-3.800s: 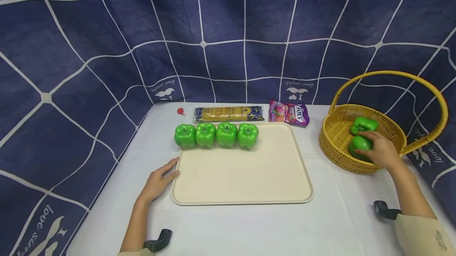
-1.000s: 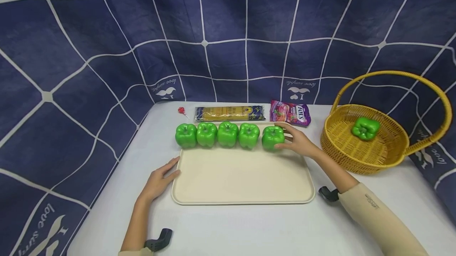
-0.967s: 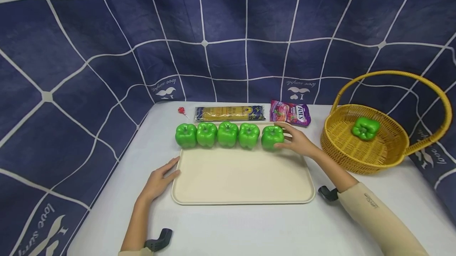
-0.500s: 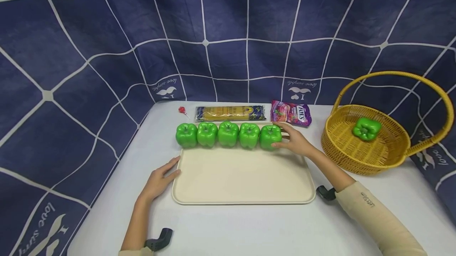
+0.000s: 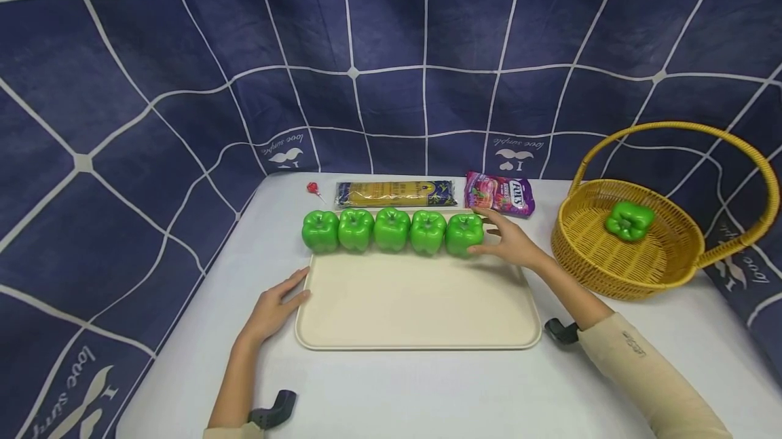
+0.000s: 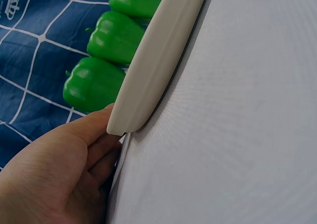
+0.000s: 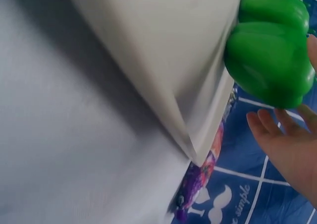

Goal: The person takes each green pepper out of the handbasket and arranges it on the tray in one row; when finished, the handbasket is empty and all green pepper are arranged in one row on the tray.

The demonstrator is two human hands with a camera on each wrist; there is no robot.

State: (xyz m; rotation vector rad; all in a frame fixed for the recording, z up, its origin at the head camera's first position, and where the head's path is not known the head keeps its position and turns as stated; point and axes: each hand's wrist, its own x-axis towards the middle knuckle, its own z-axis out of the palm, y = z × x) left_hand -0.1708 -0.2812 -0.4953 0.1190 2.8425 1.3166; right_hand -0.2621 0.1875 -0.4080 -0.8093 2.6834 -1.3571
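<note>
Several green bell peppers (image 5: 391, 230) stand upright in a row along the far edge of the cream tray (image 5: 418, 303). Beside the rightmost bell pepper (image 5: 464, 235) is my right hand (image 5: 510, 242), its thumb and fingers spread loosely around the right side. In the right wrist view its fingertips (image 7: 262, 121) lie just off that pepper's side. My left hand (image 5: 269, 313) rests at the tray's left edge with fingers extended; the left wrist view shows its fingertips against the tray rim (image 6: 119, 125). Another green bell pepper (image 5: 629, 220) lies in the yellow wicker basket (image 5: 611, 283).
Behind the tray lie a red lollipop (image 5: 313, 188), a pack of noodles (image 5: 395, 193) and a purple candy bag (image 5: 499, 193). The basket's tall handle (image 5: 672, 125) arches up at the right. A blue checked cloth (image 5: 391, 86) hangs behind the white table (image 5: 391, 391).
A pepper left the basket and came to the row's right end in my right hand. It slid left against its neighbour, and the right fingers have since loosened slightly. The left hand stayed put.
</note>
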